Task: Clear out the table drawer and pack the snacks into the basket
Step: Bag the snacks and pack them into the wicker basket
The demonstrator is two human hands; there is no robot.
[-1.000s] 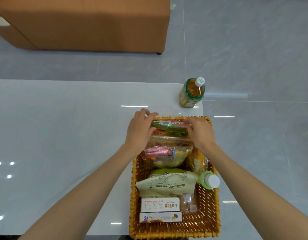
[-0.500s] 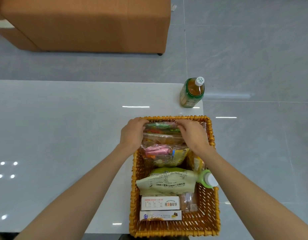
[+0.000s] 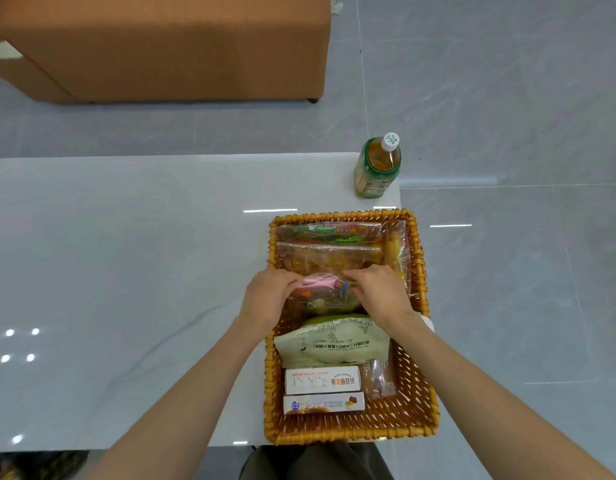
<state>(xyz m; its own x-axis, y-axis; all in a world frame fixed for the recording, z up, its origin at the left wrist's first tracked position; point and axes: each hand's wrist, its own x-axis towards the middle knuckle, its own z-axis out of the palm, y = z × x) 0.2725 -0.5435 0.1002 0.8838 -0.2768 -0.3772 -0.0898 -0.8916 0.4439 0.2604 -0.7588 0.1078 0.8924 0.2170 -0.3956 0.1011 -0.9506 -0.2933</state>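
Glossy white bench (image 3: 126, 271) over a grey tiled floor (image 3: 507, 98), seen from above. Fingers (image 3: 287, 277) of the left hand (image 3: 265, 301) curl over the left end of a pink bag (image 3: 322, 291). Fingers (image 3: 360, 273) of the right hand (image 3: 381, 297) curl over its right end, so both hands grip the bag between them. The bag sits in the middle of a woven basket (image 3: 422, 271), which stands at the bench's near right corner.

Behind the hands, at the basket's far end, two clear bags (image 3: 329, 252) of colourful snacks lie one in front of the other, with a yellow pack (image 3: 396, 247) upright against the right wall. In front of the hands lies a beige pouch (image 3: 334, 344) with printed text. Nearer still are two white boxes (image 3: 322, 381), one behind the other, and a small clear packet (image 3: 379, 379) just to their right. A white cap (image 3: 428, 323) peeks out beside the right wrist.

Beyond the basket, a tea bottle (image 3: 377, 168) with a green label stands on the bench's far right corner. A brown sofa (image 3: 161, 46) sits on the floor behind.
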